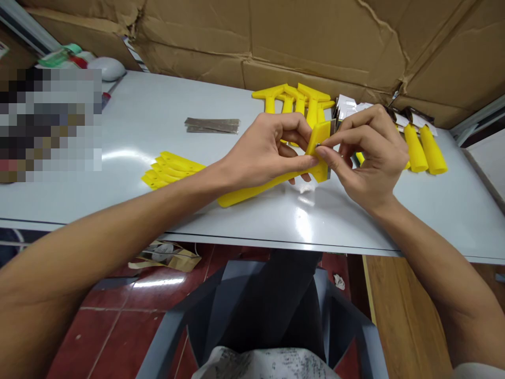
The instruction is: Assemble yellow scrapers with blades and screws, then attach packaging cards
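My left hand [272, 147] is closed around a yellow scraper [256, 192] near its head, with the handle slanting down to the left. A thin metal blade [333, 126] runs along the right edge of the scraper head. My right hand [365, 152] pinches a small dark screw [317, 146] between thumb and index finger against the face of the head. The other right fingers are curled behind, partly hidden. Behind the hands lie several yellow T-shaped scraper handles [311, 100].
Several flat yellow pieces [169, 168] lie fanned out by my left forearm. Thin metal blades [212, 125] are stacked farther back. Yellow scrapers [432, 150] with dark ends lie at the right. A cardboard wall [315, 42] borders the white table [150, 116] at the back.
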Action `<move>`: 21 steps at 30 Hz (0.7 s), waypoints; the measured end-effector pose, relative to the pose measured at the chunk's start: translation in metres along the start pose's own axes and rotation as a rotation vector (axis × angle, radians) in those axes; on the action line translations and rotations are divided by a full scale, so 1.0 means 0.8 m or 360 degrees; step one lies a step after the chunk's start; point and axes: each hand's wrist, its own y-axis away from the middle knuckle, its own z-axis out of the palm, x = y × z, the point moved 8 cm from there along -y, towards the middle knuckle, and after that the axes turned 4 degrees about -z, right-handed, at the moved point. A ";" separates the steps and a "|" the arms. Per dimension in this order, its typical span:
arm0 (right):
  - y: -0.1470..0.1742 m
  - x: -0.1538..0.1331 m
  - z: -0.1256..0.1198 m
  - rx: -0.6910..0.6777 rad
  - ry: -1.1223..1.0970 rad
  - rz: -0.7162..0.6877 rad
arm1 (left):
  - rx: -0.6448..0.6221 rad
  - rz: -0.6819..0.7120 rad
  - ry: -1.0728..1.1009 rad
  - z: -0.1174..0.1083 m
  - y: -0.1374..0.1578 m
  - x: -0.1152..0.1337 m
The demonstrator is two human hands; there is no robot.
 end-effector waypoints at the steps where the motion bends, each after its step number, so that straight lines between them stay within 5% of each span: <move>1: 0.000 0.000 0.000 -0.0005 0.0004 0.0003 | 0.0001 0.0000 0.0000 0.000 0.000 0.000; 11: 0.004 0.009 0.000 0.0028 -0.0369 0.0276 | 0.0007 0.0099 -0.0114 -0.003 0.002 0.013; 21: -0.005 0.009 -0.002 -0.0126 -0.0474 0.0328 | 0.0206 0.0436 -0.0724 -0.008 0.006 0.008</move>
